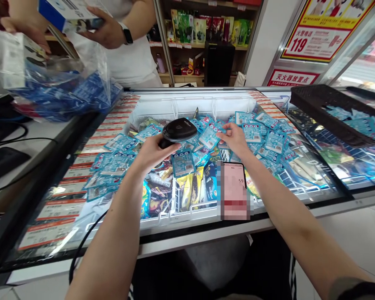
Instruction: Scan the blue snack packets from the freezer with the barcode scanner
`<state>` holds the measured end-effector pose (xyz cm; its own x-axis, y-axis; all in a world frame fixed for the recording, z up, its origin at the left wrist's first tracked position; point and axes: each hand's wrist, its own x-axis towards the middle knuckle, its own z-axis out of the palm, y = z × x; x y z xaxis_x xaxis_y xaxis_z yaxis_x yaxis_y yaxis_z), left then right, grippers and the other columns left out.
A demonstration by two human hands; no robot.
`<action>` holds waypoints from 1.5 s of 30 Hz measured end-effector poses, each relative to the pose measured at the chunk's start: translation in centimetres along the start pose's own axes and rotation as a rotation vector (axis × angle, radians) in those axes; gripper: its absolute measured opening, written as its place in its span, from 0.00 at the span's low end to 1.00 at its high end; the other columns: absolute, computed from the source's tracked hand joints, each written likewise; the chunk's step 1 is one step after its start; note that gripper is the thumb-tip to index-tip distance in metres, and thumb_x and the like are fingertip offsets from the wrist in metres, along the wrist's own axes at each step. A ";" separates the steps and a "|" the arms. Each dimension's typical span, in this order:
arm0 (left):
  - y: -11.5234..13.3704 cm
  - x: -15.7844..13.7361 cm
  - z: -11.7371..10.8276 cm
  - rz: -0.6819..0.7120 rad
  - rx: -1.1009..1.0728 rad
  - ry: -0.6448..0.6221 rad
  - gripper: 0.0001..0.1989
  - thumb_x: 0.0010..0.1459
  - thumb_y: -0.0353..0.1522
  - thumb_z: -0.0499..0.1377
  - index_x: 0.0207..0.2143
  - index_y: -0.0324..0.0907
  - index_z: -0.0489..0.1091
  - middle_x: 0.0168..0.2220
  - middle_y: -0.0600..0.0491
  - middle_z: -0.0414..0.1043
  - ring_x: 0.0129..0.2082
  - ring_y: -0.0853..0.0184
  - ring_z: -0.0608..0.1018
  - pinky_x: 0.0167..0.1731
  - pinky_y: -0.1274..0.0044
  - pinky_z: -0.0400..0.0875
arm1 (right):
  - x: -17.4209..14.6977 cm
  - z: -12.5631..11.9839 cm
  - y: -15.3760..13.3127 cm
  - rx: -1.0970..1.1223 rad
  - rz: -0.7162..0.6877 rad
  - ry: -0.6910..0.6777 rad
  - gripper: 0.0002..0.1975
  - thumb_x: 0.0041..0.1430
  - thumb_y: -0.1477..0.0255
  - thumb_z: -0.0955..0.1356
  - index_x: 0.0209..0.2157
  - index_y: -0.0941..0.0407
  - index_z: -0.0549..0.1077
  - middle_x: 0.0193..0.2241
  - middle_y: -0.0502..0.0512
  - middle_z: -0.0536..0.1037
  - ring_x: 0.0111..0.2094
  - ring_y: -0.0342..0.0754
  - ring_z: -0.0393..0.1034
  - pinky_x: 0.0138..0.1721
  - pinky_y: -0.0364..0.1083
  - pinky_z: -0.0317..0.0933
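Wrapping round the handle of a black scanner, the left hand is closed on it, thumb stretched out beneath the scanner's head. The right hand pinches the edge of a blue packet between thumb and fingers, the packet just right of that head. More blue packets lie spread over the freezer, and a phone lies nearer the person

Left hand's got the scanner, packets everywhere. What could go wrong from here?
The blue packets lie crowded and overlapping, so the scanner in the left hand might read the wrong one.
The right forearm might nudge the phone beside it.
The black cable beside the left forearm could snag.
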<state>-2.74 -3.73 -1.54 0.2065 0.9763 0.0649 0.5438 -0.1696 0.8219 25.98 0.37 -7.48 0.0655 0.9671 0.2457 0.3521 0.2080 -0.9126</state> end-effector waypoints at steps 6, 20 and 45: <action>2.2 0.0 -0.4 0.027 -0.050 -0.154 0.15 0.51 0.42 0.61 0.26 0.40 0.66 0.18 0.55 0.66 0.18 0.72 0.68 0.20 0.80 0.60 | 0.0 -1.0 0.0 0.074 0.051 0.164 0.24 0.51 0.50 0.70 0.42 0.52 0.67 0.19 0.47 0.75 0.16 0.47 0.66 0.22 0.50 0.65; 1.6 -0.3 1.1 0.054 0.024 -0.309 0.16 0.53 0.45 0.61 0.30 0.40 0.66 0.18 0.56 0.66 0.18 0.71 0.69 0.19 0.80 0.62 | 0.5 -1.5 0.9 0.101 0.020 0.201 0.22 0.51 0.50 0.70 0.37 0.52 0.64 0.16 0.46 0.73 0.14 0.49 0.68 0.12 0.44 0.53; 1.3 -0.2 1.2 0.049 0.010 -0.271 0.17 0.54 0.45 0.61 0.28 0.40 0.65 0.18 0.56 0.66 0.17 0.72 0.69 0.18 0.80 0.61 | 0.7 -1.7 1.3 0.162 0.058 0.258 0.25 0.50 0.50 0.70 0.40 0.52 0.63 0.18 0.46 0.72 0.21 0.54 0.74 0.16 0.48 0.62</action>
<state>-1.08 -4.28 -1.12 0.4422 0.8955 -0.0510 0.5355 -0.2180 0.8159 28.03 1.03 -7.97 0.3235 0.9133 0.2474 0.1884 0.1940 -0.9627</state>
